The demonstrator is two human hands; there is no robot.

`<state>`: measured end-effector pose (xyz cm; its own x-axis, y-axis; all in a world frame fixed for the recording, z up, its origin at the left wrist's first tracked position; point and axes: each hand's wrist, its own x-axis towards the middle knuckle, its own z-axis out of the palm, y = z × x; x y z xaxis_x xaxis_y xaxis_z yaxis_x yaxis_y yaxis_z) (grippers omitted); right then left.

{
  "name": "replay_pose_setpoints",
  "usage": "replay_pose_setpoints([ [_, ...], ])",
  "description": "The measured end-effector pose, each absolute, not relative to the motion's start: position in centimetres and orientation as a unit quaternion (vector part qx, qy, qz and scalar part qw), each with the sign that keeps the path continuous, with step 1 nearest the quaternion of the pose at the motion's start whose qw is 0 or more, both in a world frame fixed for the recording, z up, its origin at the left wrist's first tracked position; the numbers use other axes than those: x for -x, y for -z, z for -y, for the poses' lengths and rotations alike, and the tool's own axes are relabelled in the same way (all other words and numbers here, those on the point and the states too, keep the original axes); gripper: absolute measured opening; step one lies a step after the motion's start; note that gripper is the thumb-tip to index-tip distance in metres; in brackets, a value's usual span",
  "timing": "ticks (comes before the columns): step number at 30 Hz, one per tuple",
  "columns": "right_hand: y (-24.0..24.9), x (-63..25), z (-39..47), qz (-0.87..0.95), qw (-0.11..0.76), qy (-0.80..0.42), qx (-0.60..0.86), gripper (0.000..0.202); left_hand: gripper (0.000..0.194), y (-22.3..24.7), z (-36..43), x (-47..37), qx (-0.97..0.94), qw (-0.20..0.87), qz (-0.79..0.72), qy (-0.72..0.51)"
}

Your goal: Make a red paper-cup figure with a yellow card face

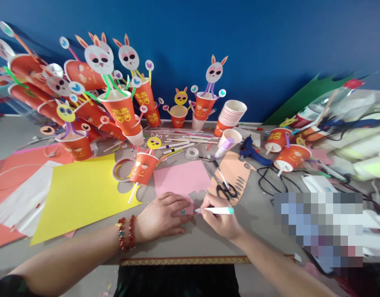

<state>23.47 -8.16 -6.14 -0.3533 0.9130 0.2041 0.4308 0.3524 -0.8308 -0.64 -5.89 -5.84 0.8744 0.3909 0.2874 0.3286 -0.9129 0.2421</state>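
My left hand [167, 214] lies flat, fingers stretched out, on a small pink paper piece [183, 212] with a teal mark on it. Part of that piece is hidden under the fingers. My right hand [220, 216] is closed around a white marker [219, 210] with a teal end. The marker's tip meets or nearly meets the right edge of the paper piece. Just beyond both hands is a larger pink sheet [182, 175] with a cut, jagged lower edge. Black-handled scissors [227, 190] rest on an orange paper [238, 171] to the right.
Orange cups with paper rabbit heads crowd the back left, such as a tall one [117, 109]. Yellow paper [81, 198] covers the left. Stacked cups [231, 115], a blue glue gun [253, 152] and black cables [264, 181] are at right. A blue wall [190, 33] stands behind.
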Motion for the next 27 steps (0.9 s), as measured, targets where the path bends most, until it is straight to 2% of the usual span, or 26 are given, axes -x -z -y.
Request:
replay_pose_setpoints([
  [6,6.22,-23.57,8.33,0.728,0.378,-0.351,0.451,0.018,0.037,5.95,5.84,0.65,-0.964,0.093,-0.186,-0.169],
  [27,5.99,-23.22,8.13,0.753,0.334,-0.336,0.456,0.017,0.04,5.97,5.83,0.67,-0.963,0.097,-0.183,-0.173],
])
